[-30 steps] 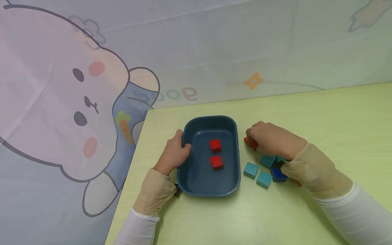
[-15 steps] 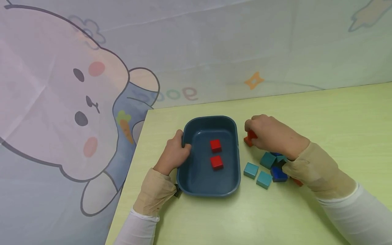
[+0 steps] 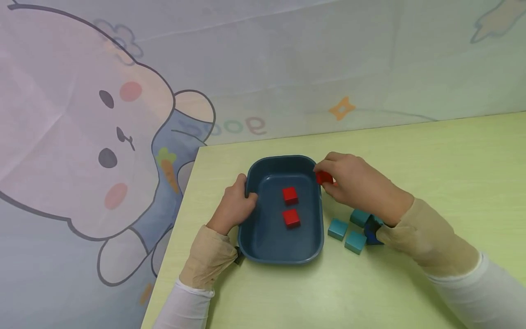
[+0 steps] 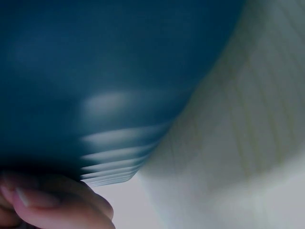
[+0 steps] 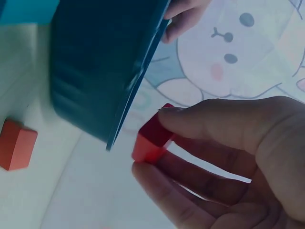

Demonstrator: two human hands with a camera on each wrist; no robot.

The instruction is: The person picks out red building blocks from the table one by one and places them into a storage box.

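Note:
My left hand (image 3: 233,205) grips the left rim of a dark blue tray (image 3: 281,260), thumb over the edge. In the left wrist view, its fingers (image 4: 57,202) lie against the tray's outer side. Two red blocks (image 3: 289,195) lie apart inside on the tray floor. My right hand (image 3: 357,185) pinches another red block (image 5: 153,136) between thumb and fingertips, right at the tray's right rim in the head view. The right wrist view has that block raised beside the tray wall. An orange-red block (image 5: 18,145) sits on the table below, mostly hidden by the hand in the head view.
Right of the tray, several teal blocks (image 3: 355,241) lie on the pale yellow-green table (image 3: 296,297). A dark blue block (image 3: 371,233) sits among them, partly covered by the right wrist. Behind the table hangs a cartoon-printed cloth (image 3: 287,68).
My right hand has lifted the red block off the spot beside the other one and moved left to the tray's rim. The left hand and tray have stayed in place.

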